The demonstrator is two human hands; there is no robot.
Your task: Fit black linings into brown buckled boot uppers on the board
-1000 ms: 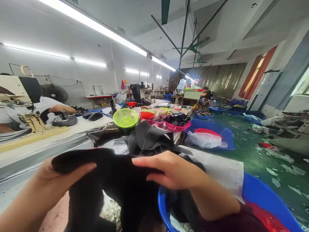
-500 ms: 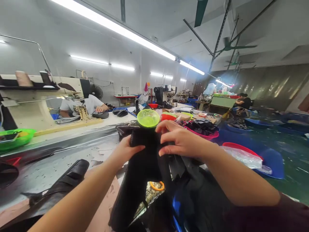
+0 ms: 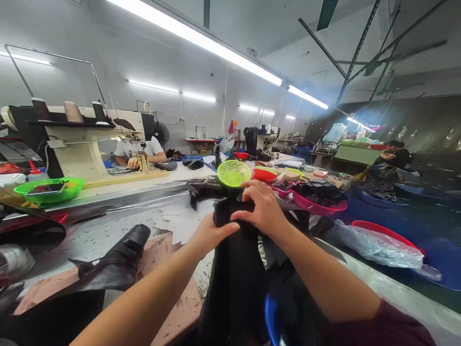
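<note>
Fingers (image 3: 252, 190) of the left hand (image 3: 206, 239) and the right hand (image 3: 265, 209) pinch the top of the black piece (image 3: 237, 274), which runs down the lower centre of the frame. It looks light, soft and pliable, likely to fold; its top edge seems the best hold, one hand on either side.

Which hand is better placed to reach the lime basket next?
Probably the right hand: in this view its fingers appear nearest the lime basket, while the left hand sits lower. Both hold the black piece, so the right must release first.
</note>
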